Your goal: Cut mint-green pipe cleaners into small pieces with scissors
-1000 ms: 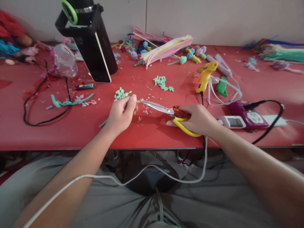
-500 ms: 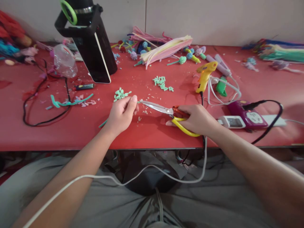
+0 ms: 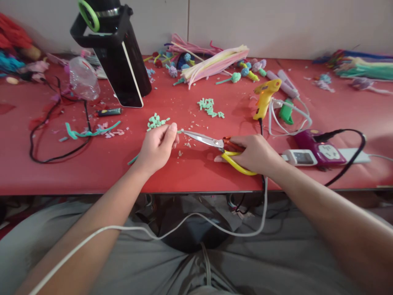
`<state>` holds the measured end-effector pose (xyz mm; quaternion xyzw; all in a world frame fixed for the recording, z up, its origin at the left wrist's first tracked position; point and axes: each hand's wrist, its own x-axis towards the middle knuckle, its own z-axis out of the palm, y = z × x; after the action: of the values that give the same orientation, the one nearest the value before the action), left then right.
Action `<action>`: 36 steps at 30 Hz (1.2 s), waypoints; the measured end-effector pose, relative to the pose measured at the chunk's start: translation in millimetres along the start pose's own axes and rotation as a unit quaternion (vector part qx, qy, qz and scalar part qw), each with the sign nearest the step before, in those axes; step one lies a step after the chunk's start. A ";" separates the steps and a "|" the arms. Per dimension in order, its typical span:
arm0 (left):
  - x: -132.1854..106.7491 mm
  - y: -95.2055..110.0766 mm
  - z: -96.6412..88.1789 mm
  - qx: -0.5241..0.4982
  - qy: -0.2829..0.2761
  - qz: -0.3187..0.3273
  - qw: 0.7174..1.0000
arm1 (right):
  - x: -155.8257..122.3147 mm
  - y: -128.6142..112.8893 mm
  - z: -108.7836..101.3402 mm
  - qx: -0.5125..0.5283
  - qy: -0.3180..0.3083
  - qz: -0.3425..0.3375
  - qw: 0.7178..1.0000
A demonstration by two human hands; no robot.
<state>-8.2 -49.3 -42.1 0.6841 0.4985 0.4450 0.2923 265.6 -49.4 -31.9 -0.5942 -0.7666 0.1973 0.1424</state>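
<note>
Between thumb and fingers my left hand (image 3: 160, 145) pinches a green pipe cleaner (image 3: 133, 160); its short end sticks out past the thumb and its tail shows beside the wrist. My right hand (image 3: 253, 153) grips scissors (image 3: 205, 140) by their yellow and red handles. The scissor tips point left, at the pipe cleaner's end, and the blades look nearly closed. Just behind my left hand lies a pile of short green pieces (image 3: 156, 121). A second group of cut green pieces (image 3: 208, 107) is farther back, with pale fluff scraps (image 3: 188, 144) below the blades.
A black tumbler (image 3: 119, 61) with a phone (image 3: 130, 78) against it stands back left. Pink and yellow pipe cleaners (image 3: 215, 65) lie at the back. On the right are a yellow glue gun (image 3: 266, 98) and a purple power strip (image 3: 327, 151). A white cable (image 3: 190, 217) crosses my lap.
Both hands stay almost in place. The scissor blades and handles have closed slightly at the pipe cleaner's end.
</note>
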 end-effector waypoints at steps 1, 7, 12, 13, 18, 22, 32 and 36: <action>0.1 -0.1 0.0 0.000 0.000 0.001 1.000 | -0.2 0.0 0.0 0.002 0.001 0.001 1.000; 0.1 -2.7 0.4 -0.004 0.000 -0.001 1.000 | -2.5 -0.5 -2.1 0.015 -0.008 -0.009 1.000; 0.3 -4.9 0.7 -0.004 0.004 0.003 1.000 | -2.2 -1.0 -2.7 0.007 -0.011 -0.011 1.000; 0.5 -4.9 0.7 -0.002 0.003 0.003 1.000 | -2.1 -1.0 -2.7 0.007 -0.013 -0.010 1.000; 0.7 -3.8 0.3 0.001 0.001 0.004 1.000 | -1.5 -0.4 -2.3 0.008 -0.019 -0.006 1.000; 0.3 -3.6 0.3 0.003 0.002 0.005 1.000 | -0.7 0.0 -1.3 0.004 -0.014 -0.002 1.000; 0.4 -1.9 0.4 0.005 0.002 0.009 1.000 | -0.2 -0.8 0.3 0.006 0.005 0.008 1.000; 0.6 -1.2 0.5 0.004 0.006 0.019 1.000 | -1.2 -0.5 -0.2 0.017 0.008 0.002 1.000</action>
<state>-8.2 -48.3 -43.1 0.6919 0.4890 0.4523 0.2785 265.6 -50.6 -31.4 -0.5945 -0.7611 0.2058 0.1579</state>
